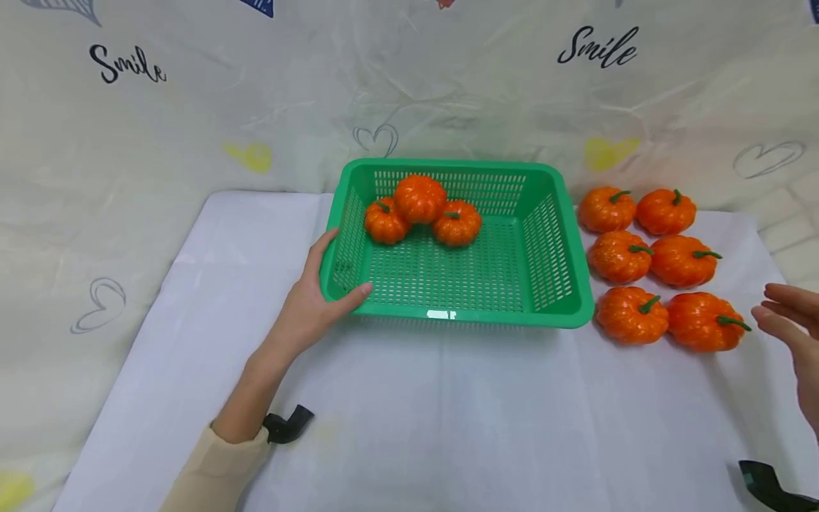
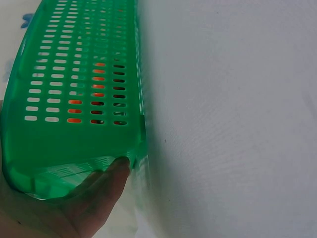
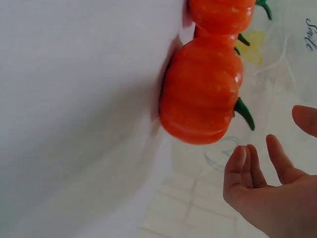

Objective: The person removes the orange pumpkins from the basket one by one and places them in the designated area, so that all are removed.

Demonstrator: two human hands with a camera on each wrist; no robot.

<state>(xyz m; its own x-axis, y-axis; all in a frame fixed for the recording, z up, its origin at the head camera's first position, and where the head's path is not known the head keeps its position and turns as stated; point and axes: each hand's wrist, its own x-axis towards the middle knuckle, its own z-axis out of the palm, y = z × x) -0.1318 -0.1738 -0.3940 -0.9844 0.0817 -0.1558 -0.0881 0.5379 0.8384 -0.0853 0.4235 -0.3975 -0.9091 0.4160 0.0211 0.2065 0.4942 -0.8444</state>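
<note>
In the head view, the right hand is being cut off by the right edge, its fingers hanging loosely apart just beside the nearest orange pumpkin of six. The left hand is gripping the left front corner of the green basket, whose three pumpkins are partly hiding one another at rear left. White cloth-covered surface is stretching before the front rim.
</note>
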